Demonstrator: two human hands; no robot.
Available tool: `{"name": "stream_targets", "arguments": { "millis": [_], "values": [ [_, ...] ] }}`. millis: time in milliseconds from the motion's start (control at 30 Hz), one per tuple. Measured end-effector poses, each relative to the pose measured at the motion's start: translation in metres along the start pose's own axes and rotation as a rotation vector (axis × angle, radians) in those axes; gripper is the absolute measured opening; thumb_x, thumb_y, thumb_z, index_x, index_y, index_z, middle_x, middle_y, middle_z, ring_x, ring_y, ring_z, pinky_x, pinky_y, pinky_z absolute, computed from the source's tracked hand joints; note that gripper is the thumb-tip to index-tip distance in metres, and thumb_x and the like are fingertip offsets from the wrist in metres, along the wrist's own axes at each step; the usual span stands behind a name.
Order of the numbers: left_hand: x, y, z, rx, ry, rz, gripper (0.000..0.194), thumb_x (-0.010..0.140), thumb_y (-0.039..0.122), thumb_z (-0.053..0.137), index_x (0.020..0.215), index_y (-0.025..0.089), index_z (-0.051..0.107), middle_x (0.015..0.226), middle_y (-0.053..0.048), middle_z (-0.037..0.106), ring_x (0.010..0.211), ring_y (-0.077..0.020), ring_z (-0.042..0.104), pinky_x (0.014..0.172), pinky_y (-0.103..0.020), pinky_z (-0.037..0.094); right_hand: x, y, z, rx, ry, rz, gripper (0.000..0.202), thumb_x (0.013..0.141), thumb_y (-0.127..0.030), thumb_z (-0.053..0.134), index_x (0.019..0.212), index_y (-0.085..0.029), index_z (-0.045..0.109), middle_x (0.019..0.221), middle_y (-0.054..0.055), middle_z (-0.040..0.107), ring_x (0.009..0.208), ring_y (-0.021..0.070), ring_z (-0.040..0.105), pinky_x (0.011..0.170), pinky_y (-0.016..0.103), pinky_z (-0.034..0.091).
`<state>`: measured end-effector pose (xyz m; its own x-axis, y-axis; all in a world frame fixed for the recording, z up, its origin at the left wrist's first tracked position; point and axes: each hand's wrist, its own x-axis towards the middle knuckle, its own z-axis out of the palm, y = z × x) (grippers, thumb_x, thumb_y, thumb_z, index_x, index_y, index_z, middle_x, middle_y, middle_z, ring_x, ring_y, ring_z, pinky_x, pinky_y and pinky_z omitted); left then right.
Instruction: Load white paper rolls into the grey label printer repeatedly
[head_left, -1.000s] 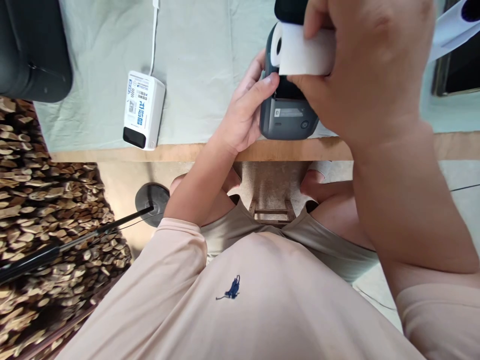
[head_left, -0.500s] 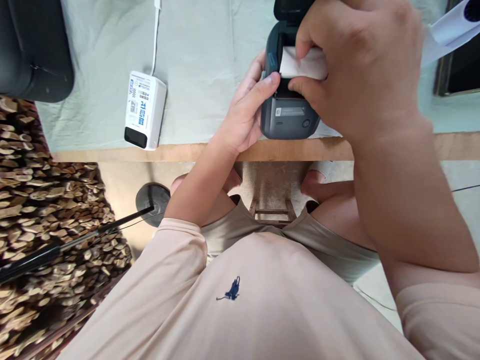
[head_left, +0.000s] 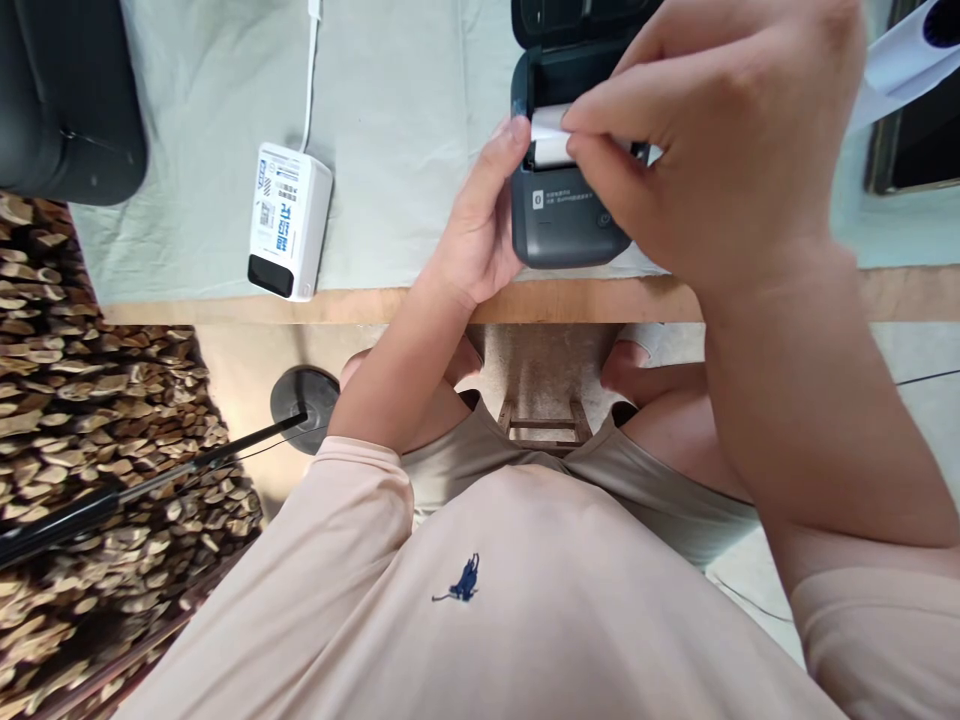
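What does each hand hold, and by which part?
The left hand holds the dark device by its left side; right hand apparently pinches white paper near an edge.

I'd take this for somebody's home, or a shed beside one; I can't say which. Over to the sitter's left there's a thick spread of what looks like split firewood, the sort a country house keeps. The floor looks like plain pale concrete. The table has a bare wooden edge, with a creased, pale green cloth laid over the top. A rough wooden frame shows below, and the person sits in an everyday T-shirt and shorts.
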<state>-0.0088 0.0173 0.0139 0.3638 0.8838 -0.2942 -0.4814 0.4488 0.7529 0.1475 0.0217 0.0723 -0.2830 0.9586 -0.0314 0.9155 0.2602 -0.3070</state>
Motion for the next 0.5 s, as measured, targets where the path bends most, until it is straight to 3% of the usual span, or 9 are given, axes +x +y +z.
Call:
{"name": "stream_targets", "arguments": {
  "millis": [100, 200, 267, 333, 433, 500],
  "values": [
    [0.000, 0.000, -0.001, 0.014, 0.024, -0.021, 0.040, 0.100, 0.042, 0.038, 0.092, 0.021, 0.071, 0.094, -0.007, 0.074, 0.137, -0.0304, 0.062, 0.098, -0.040, 0.065, -0.001, 0.000, 0.006, 0.004, -0.018, -0.041, 0.048, 0.095, -0.050, 0.029, 0.091, -0.027, 0.072, 0.111, -0.007, 0.062, 0.130, 0.0211, 0.049, 0.118, 0.063, 0.033],
    [-0.001, 0.000, 0.000, -0.021, 0.105, -0.047, 0.026, 0.096, 0.035, 0.049, 0.099, 0.020, 0.070, 0.093, -0.007, 0.073, 0.135, -0.0300, 0.063, 0.100, -0.039, 0.064, -0.001, 0.002, 0.010, 0.049, -0.014, -0.084, 0.035, 0.091, -0.052, 0.043, 0.092, -0.033, 0.072, 0.110, -0.007, 0.062, 0.130, 0.0219, 0.048, 0.119, 0.065, 0.033],
    [-0.001, 0.000, 0.000, -0.035, 0.146, -0.038, 0.015, 0.093, 0.026, 0.055, 0.099, 0.020, 0.067, 0.090, -0.005, 0.072, 0.133, -0.0285, 0.065, 0.102, -0.038, 0.063, -0.001, 0.004, 0.009, 0.103, 0.007, -0.126, 0.032, 0.088, -0.055, 0.050, 0.092, -0.033, 0.073, 0.109, -0.006, 0.063, 0.128, 0.0217, 0.050, 0.119, 0.062, 0.037],
    [-0.001, -0.001, -0.001, -0.024, 0.144, -0.011, 0.013, 0.091, 0.019, 0.057, 0.098, 0.020, 0.067, 0.088, -0.003, 0.073, 0.133, -0.0266, 0.065, 0.104, -0.036, 0.061, -0.002, 0.007, 0.006, 0.170, 0.069, -0.131, 0.034, 0.088, -0.053, 0.051, 0.088, -0.026, 0.072, 0.099, -0.003, 0.062, 0.119, 0.0168, 0.056, 0.117, 0.052, 0.044],
    [-0.003, -0.003, -0.003, -0.012, 0.111, -0.002, 0.032, 0.087, 0.012, 0.061, 0.115, 0.026, 0.068, 0.104, -0.001, 0.078, 0.138, -0.0257, 0.061, 0.108, -0.035, 0.060, -0.001, 0.016, 0.008, 0.283, 0.255, -0.094, 0.044, 0.091, -0.052, 0.043, 0.100, -0.020, 0.071, 0.096, -0.004, 0.061, 0.106, 0.0096, 0.060, 0.113, 0.035, 0.047],
    [-0.005, -0.003, -0.003, -0.013, 0.097, -0.033, 0.058, 0.083, 0.008, 0.066, 0.134, 0.033, 0.060, 0.114, 0.001, 0.079, 0.143, -0.0273, 0.056, 0.110, -0.038, 0.060, 0.002, 0.026, 0.015, 0.334, 0.394, -0.041, 0.051, 0.089, -0.052, 0.041, 0.121, -0.022, 0.067, 0.116, -0.007, 0.061, 0.116, 0.0124, 0.057, 0.110, 0.032, 0.045]
  ]
}}
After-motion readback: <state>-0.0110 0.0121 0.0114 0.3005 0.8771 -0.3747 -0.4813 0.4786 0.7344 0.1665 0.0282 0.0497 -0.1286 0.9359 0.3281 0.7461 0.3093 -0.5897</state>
